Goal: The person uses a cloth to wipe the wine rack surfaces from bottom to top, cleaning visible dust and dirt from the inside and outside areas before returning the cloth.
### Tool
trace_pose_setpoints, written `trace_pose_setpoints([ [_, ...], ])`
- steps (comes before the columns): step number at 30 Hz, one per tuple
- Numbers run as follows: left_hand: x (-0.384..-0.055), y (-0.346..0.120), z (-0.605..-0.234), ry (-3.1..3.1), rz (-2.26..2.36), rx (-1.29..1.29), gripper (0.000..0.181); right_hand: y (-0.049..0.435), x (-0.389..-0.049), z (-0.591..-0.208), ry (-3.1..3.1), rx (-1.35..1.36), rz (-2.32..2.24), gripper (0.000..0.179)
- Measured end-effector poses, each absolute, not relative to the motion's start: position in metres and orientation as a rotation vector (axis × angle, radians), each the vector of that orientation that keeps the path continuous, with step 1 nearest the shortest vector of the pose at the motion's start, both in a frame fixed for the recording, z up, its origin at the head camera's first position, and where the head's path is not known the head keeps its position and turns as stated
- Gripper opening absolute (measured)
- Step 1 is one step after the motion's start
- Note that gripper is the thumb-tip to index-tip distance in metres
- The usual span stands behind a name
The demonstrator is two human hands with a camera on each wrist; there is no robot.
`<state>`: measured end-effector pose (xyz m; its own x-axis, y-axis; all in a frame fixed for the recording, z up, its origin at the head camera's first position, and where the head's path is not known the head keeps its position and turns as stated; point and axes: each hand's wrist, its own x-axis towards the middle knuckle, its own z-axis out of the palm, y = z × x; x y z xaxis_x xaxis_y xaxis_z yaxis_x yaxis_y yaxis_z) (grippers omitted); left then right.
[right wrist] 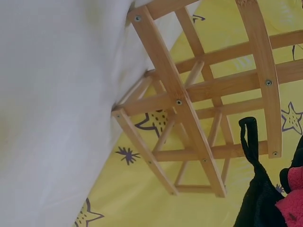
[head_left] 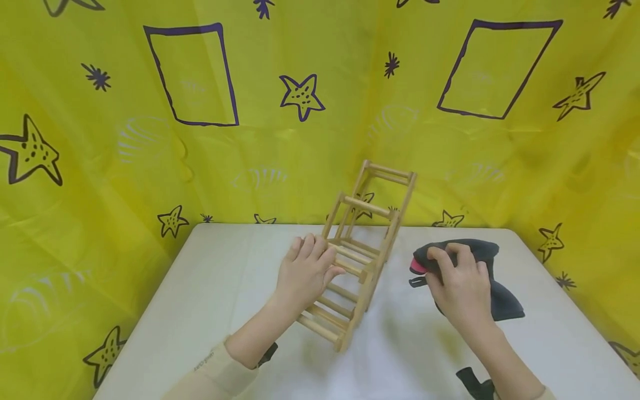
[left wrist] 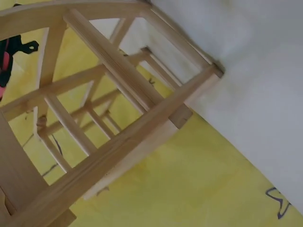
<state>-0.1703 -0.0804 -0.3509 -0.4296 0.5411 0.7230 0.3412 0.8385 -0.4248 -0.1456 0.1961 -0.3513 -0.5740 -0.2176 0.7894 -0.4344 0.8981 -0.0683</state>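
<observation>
A slatted wooden rack (head_left: 367,272) leans at a slant on the white table. My left hand (head_left: 306,272) grips its near left side, covering part of that rail. Rungs and side rails of the rack fill much of both wrist views. Over the table's right half, my right hand (head_left: 462,283) pinches a dark grey fabric item (head_left: 505,300) between thumb and fingers. The fabric has a bright pink part (head_left: 418,266) and a small hanging loop (right wrist: 249,135). The rest of it drapes behind the hand and partly hides there.
Below the hands is a white tabletop (head_left: 215,289). A yellow curtain (head_left: 260,166) printed with stars and frames hangs behind and at both sides. Black wrist straps (head_left: 475,383) show at the lower edge.
</observation>
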Motion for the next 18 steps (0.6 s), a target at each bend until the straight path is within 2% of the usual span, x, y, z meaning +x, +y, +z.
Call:
trace_pose_setpoints([
  [10, -0.157, -0.066, -0.348, -2.102, 0.295, -0.617, 0.045, 0.2, -0.146, -0.35, -2.206, 0.45, 0.307, 0.042],
  [15, -0.161, -0.082, -0.334, -2.193, 0.172, -0.872, 0.043, 0.202, -0.146, -0.35, -2.237, 0.444, 0.297, 0.041],
  [18, -0.171, -0.094, -0.326, -2.198, 0.074, -1.073, 0.048, 0.204, -0.147, -0.35, -2.243, 0.446, 0.284, 0.04],
])
